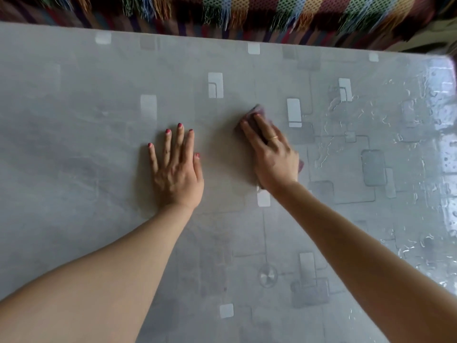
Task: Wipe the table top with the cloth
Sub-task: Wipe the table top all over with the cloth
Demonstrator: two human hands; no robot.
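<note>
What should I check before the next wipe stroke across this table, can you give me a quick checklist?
1. Cloth under the right hand: ok, fingers press it flat on the table top.
2. Left hand bracing: ok, palm down, spread, apart from the cloth.
3. Stroke path: ok, nothing stands on the surface around the cloth.
4. Wet streaks on the right side: not ok, droplets remain.
5. Fringed blanket beyond the far edge: ok, off the table top.
6. Cloth cleanliness: cannot tell, mostly covered.

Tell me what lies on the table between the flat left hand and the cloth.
Nothing: in the head view, only bare patterned table top separates the left hand from the cloth under the right hand.
</note>
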